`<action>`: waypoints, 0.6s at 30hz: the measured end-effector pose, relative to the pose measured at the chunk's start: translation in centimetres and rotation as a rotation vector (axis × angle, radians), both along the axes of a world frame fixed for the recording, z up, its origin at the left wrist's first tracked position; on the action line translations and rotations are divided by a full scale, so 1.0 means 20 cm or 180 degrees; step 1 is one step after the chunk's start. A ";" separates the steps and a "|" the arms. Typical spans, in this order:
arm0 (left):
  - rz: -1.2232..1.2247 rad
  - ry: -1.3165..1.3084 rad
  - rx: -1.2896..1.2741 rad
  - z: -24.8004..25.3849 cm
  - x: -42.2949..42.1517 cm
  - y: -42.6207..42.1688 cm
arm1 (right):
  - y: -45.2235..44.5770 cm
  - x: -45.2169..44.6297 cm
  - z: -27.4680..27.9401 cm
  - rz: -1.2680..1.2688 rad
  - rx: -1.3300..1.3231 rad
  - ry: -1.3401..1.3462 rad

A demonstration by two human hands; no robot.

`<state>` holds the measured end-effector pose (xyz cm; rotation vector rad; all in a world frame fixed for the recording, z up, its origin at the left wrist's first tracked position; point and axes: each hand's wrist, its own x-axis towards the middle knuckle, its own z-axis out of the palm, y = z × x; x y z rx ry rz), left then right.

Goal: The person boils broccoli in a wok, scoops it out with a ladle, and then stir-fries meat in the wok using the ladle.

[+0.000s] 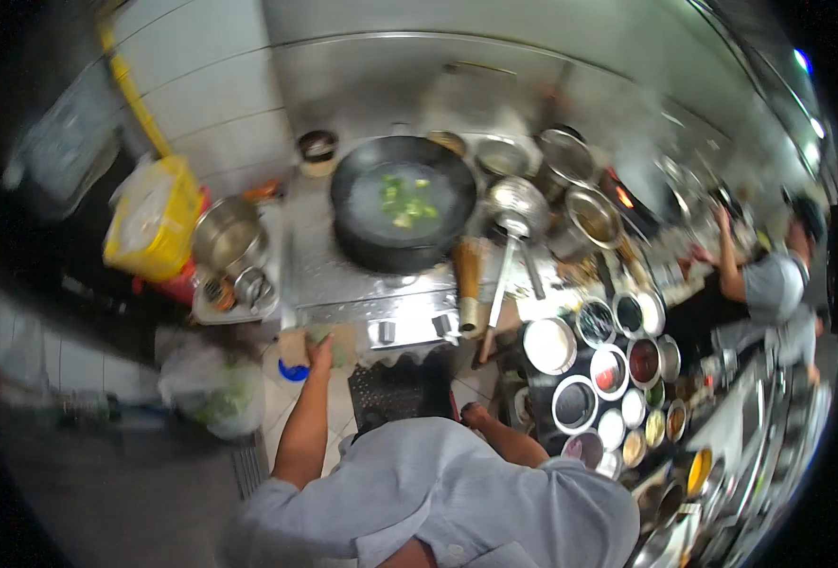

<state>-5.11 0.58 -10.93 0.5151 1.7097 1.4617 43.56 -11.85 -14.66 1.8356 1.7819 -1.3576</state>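
Observation:
My left hand [320, 352] is low in front of the stove, its fingers closed around a tan cloth or pad [294, 347]; a second flat piece lies just right of the hand. Down at the right of my body is my right hand [473, 414], curled, with what it holds, if anything, too small to make out. Ahead on the stove stands a black wok [354, 216] with pale liquid and green vegetable pieces [405, 201] in it. A bamboo brush [469, 275] and a long-handled metal strainer [516, 204] rest to the right of the wok.
A yellow basket [161, 216] and a metal pot [228, 230] stand left. Many bowls of ingredients, including a white one [549, 345], fill the right counter. Another person [772, 284] works at the far right near steam. A plastic bag [212, 386] with greens hangs at lower left.

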 end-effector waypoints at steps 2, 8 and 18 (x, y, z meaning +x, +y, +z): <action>-0.0238 -0.0282 0.0073 0.16 0.03 -0.03 | 0.03 -0.07 0.22 -0.1145 -0.0591 0.0131; -0.0546 -0.0610 -0.0162 0.39 0.08 -0.03 | -0.06 0.00 0.04 -0.0748 0.0925 0.0043; -0.0873 -0.0411 -0.0561 0.31 -0.05 0.04 | -0.79 0.04 0.18 -0.2706 -0.0109 -0.0311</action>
